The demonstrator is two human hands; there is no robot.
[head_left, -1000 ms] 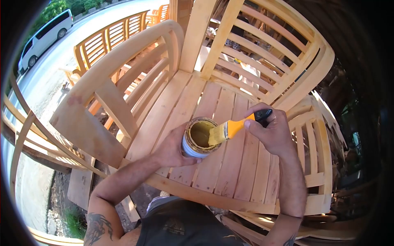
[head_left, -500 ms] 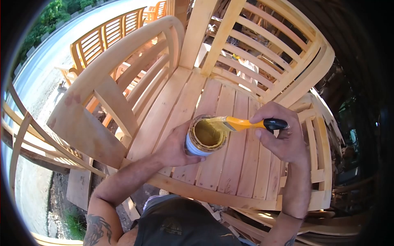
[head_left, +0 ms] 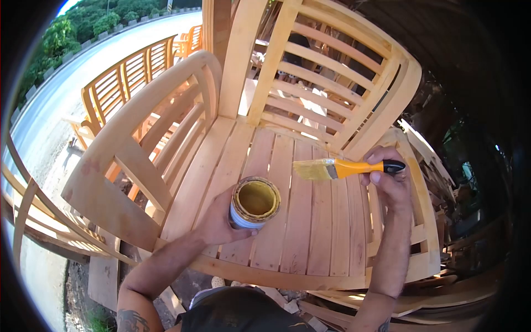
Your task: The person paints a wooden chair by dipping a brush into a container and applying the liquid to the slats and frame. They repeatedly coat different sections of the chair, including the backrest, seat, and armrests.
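My left hand is wrapped round an open can with yellowish-brown liquid inside and drips along its rim. The can is held above the slatted seat of an unfinished wooden bench. Off to the right, my right hand grips a paintbrush by its orange handle with a black end. Its pale, yellow-stained bristles point left and hang in the air, apart from the can and the wood.
A slatted backrest rises behind the seat. The curved left armrest and right armrest flank it. An orange-toned bench stands by the road. Wood pieces lie at lower right.
The brush has come out of the can and moved up and right, away from it. My left hand has shifted the can slightly left and down. The view has tilted upward.
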